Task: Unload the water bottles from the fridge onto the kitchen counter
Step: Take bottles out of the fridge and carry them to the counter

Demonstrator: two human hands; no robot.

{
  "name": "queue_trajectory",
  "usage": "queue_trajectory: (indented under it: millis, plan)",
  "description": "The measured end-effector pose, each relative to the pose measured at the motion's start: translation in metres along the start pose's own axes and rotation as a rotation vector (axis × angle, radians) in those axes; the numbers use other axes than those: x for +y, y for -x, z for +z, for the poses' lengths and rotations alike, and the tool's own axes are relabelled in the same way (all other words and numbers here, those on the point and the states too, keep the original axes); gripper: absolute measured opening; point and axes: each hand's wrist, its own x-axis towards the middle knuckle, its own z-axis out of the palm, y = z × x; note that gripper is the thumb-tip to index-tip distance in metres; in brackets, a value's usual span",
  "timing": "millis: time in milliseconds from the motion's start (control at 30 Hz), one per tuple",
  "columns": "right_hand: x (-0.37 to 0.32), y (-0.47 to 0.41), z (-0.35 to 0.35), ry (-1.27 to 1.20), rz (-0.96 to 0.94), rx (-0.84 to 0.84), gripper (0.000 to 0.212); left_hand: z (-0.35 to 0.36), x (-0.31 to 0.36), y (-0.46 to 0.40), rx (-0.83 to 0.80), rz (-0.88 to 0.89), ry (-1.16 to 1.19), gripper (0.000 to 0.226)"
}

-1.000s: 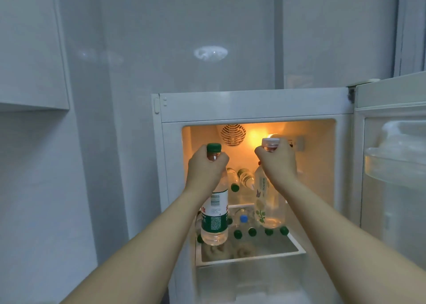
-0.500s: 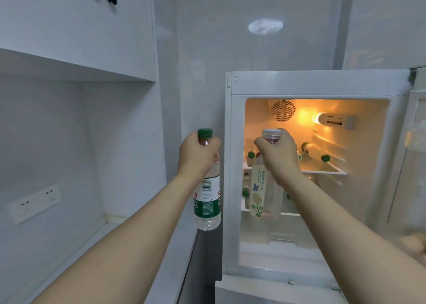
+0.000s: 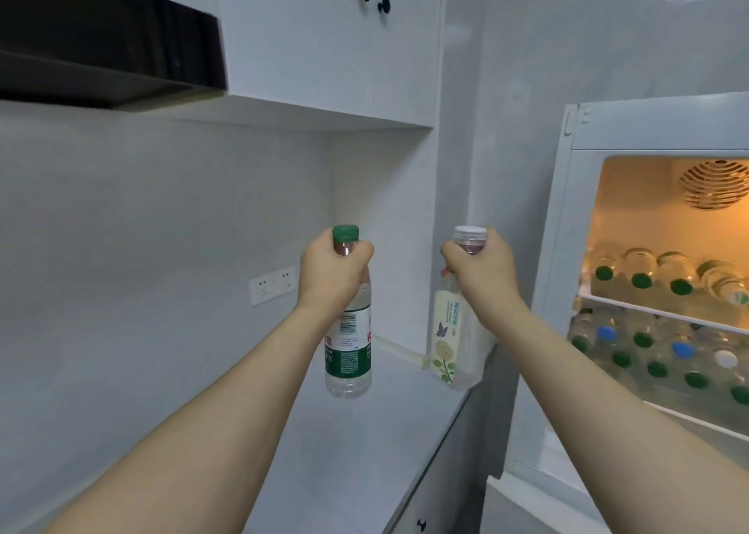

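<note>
My left hand (image 3: pixel 333 270) grips the neck of a green-capped water bottle (image 3: pixel 348 355) with a green and white label, held upright above the grey kitchen counter (image 3: pixel 356 452). My right hand (image 3: pixel 480 268) grips the neck of a white-capped bottle (image 3: pixel 452 351) with a flower label, hanging over the counter's right end. The open fridge (image 3: pixel 664 290) stands at the right, lit inside, with several bottles lying on its two shelves, mostly green caps, a few blue and white.
A white wall cabinet (image 3: pixel 324 39) with black knobs hangs above the counter, and a black range hood (image 3: pixel 109 47) sits at upper left. A wall socket (image 3: pixel 272 285) is on the backsplash. A drawer with a black knob (image 3: pixel 421 525) lies below the counter edge.
Both hands have carried their bottles out of the fridge and leftward, to above the counter. The view has swung left, so the fridge now sits at the right edge.
</note>
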Motion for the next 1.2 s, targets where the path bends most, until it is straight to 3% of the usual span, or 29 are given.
queue_trajectory:
  millis: [433, 900, 1200]
  plan:
    - [-0.023, 0.099, 0.128, -0.21, 0.046, -0.474, 0.012, -0.168, -0.013, 0.082, 0.405, -0.112, -0.284, 0.018]
    - [-0.159, 0.293, 0.236, -0.42, -0.017, -0.802, 0.015, -0.399, 0.056, 0.211, 0.725, -0.086, -0.495, 0.011]
    - [-0.248, 0.445, 0.291, -0.524, -0.048, -0.977, 0.016, -0.55, 0.102, 0.315, 0.904, -0.121, -0.605, 0.019]
